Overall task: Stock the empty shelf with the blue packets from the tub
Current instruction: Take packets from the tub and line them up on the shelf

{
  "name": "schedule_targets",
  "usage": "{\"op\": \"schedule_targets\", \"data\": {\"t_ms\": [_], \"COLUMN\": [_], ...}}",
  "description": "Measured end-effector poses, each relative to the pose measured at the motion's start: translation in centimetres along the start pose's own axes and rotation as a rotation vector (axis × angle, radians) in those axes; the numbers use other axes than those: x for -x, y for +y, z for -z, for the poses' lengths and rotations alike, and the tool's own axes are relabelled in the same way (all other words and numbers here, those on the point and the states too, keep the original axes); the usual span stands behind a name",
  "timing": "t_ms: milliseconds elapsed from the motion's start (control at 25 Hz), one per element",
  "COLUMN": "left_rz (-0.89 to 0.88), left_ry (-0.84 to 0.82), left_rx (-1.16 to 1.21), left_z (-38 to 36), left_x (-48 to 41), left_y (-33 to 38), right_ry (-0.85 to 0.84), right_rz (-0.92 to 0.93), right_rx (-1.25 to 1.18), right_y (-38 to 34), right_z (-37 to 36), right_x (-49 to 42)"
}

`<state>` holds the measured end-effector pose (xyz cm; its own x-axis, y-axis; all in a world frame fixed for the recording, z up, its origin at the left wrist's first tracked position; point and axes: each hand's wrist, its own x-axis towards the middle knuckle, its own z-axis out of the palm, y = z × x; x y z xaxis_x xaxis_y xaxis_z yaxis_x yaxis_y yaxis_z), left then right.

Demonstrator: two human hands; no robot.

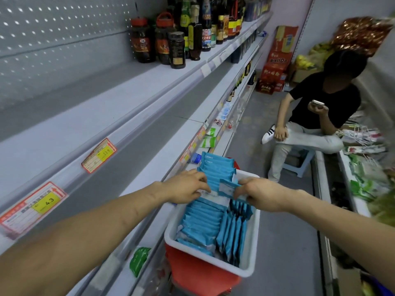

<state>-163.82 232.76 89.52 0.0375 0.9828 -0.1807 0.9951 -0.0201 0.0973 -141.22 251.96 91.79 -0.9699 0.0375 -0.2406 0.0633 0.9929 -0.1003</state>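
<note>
blue packets (205, 218), white tub (252, 248), grey shelf (149, 133)

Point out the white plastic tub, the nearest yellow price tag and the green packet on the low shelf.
White plastic tub (250, 248): head view, bare right wall.
Yellow price tag (46, 202): head view, yellow centre.
Green packet (139, 260): head view, packet middle.

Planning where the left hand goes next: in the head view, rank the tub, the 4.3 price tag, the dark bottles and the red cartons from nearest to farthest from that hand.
1. Tub: directly under the left hand.
2. 4.3 price tag: on the shelf rail, to its left.
3. Dark bottles: upper shelf, farther up the aisle.
4. Red cartons: at the aisle's far end.
</note>
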Motion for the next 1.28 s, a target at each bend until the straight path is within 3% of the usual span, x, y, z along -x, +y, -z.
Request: {"op": "schedule_targets", "data": {"t_ms": [320, 800, 1080, 1280], "left_rz": [-0.094, -0.219, -0.101, 0.086], "left_ry": [0.151, -0.042, 0.04, 0.141], "left_rx": [-0.159, -0.173, -0.143, -0.053], "left_z": [-1.9, -2.3, 8.0, 17.4], "left_x": [-1.7, -1.2, 3.2, 11.9], "left_y": [1.3, 2.4, 1.3, -0.5], "right_ry": [0.032, 0.054, 0.088, 0.188], "right_rz": [-0.094, 0.002, 0.068, 0.197], "right_rx": [-0.015, -0.018, 0.05, 0.089], "right_y": [2.8, 0.5, -1.1, -6.7], "right_z": [1.7, 5.4, 14.1, 23.7], "right_x": [3.4, 1.6, -1.9, -6.6]}}
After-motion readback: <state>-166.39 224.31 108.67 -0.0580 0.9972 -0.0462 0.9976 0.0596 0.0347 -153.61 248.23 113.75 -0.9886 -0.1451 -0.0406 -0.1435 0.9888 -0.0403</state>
